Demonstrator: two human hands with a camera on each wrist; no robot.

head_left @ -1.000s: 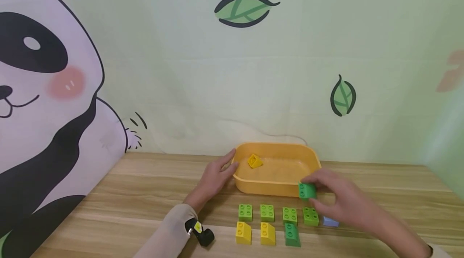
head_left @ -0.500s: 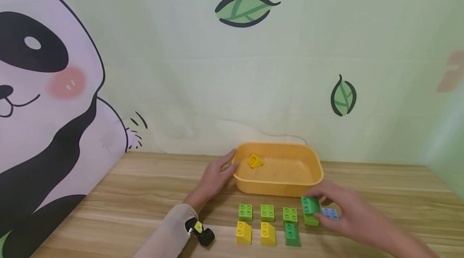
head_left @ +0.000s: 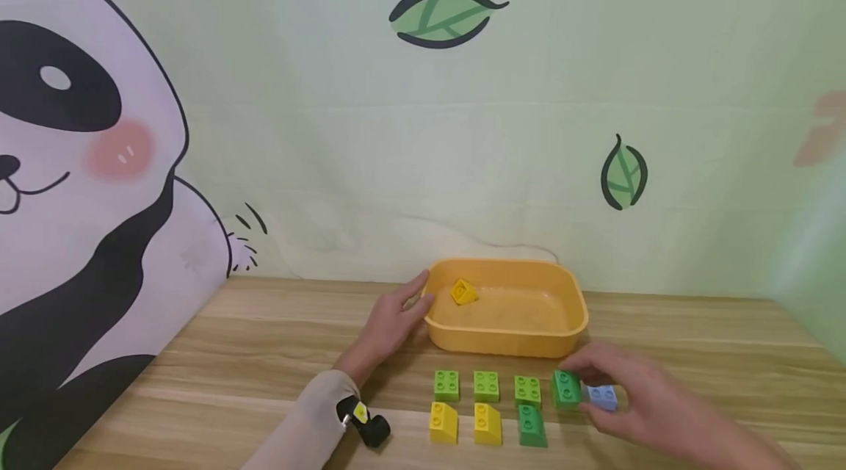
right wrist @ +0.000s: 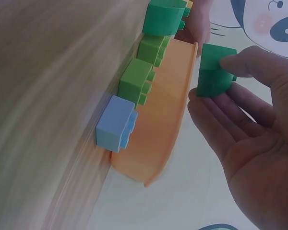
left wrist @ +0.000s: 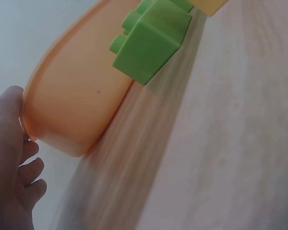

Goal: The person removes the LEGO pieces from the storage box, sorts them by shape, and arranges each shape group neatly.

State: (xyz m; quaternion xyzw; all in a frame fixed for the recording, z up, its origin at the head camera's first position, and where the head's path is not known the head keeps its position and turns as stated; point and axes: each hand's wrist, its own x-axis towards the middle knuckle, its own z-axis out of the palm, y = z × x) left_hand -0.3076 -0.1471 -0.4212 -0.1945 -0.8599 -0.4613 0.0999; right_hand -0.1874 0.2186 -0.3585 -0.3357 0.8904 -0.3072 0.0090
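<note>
My left hand (head_left: 390, 319) grips the left end of an orange plastic tub (head_left: 505, 344), with fingertips at its rim. Inside the tub lies a yellow slope brick (head_left: 464, 292). A dark green slope brick (head_left: 566, 389) is pinched between the thumb and fingers of my right hand (head_left: 634, 396). In the head view it covers a light green brick (right wrist: 135, 79), seen in the right wrist view. The blue brick (head_left: 602, 397) sits just right of it, beside my right thumb. In the right wrist view, the held dark green brick (right wrist: 215, 69) is raised off the table.
In front of the tub runs a row of light green bricks (head_left: 446, 385). Nearer me stand two yellow slope bricks (head_left: 443, 423) and another dark green slope brick (head_left: 532, 426). Behind the wooden table (head_left: 277, 338) hangs a panda-print cloth (head_left: 317, 125).
My right hand has brought the dark green slope brick from the tub's front right corner down toward me, over the rightmost light green brick. My left hand stays at the tub.
</note>
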